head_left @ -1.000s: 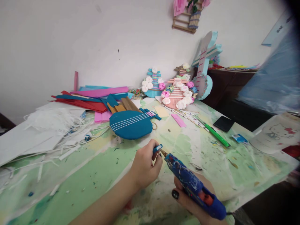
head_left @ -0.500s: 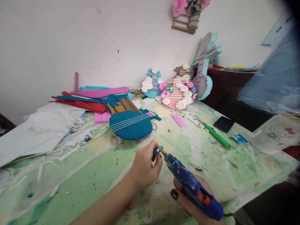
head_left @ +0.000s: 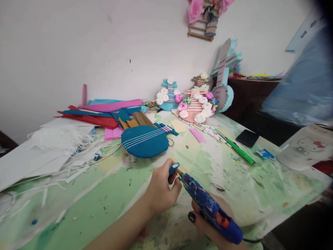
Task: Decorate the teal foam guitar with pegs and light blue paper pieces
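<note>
Fingers (head_left: 166, 167) pinching blue piece (head_left: 173, 168), glue gun (head_left: 204, 200)

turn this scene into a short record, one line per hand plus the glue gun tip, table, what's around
left hand: pinches a small blue piece
right hand: grips a blue glue gun
nozzle: close by the blue piece; contact unclear
table: stained green-and-white surface
beyond hands: blue lute-shaped craft with white strings
left side: white shredded strips
right side: green cutter, cup
back: flower-trimmed craft lutes
</note>
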